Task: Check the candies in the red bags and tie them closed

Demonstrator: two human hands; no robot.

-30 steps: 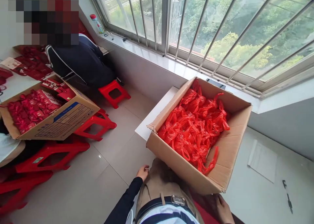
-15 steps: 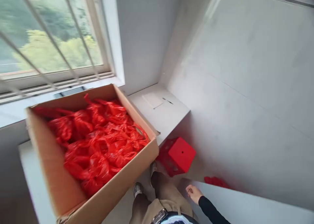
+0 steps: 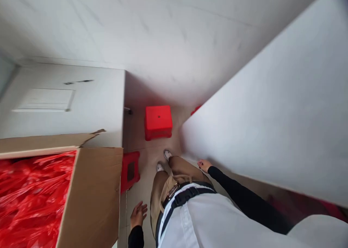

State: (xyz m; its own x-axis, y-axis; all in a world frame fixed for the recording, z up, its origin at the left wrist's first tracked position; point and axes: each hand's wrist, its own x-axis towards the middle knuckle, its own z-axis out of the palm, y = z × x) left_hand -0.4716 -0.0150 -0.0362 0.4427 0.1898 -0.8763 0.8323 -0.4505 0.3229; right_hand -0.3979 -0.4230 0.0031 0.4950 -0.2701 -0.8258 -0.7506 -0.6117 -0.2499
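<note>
My left hand (image 3: 138, 215) hangs beside my left thigh with its fingers apart and nothing in it. Close to it stands a tall cardboard box (image 3: 92, 197), untouched. Knotted red plastic bags (image 3: 35, 201) fill the box; what they contain is hidden. On my other side, my right hand (image 3: 204, 165) hangs near the right thigh, its fingers loosely bent with a small gap between them. I make out nothing held there. It is near the lower edge of a white panel or tabletop (image 3: 258, 106).
A red plastic stool (image 3: 158, 117) stands on the floor ahead of my feet. Another red stool (image 3: 130, 170) is partly under the white table (image 3: 108, 103) bearing the box. A sheet of paper (image 3: 45, 99) and a thin dark item (image 3: 78, 82) lie on that table.
My view has swung right and down, so the window is gone and the box sits at lower left. My left hand has come into view. The right hand stays by my thigh.
</note>
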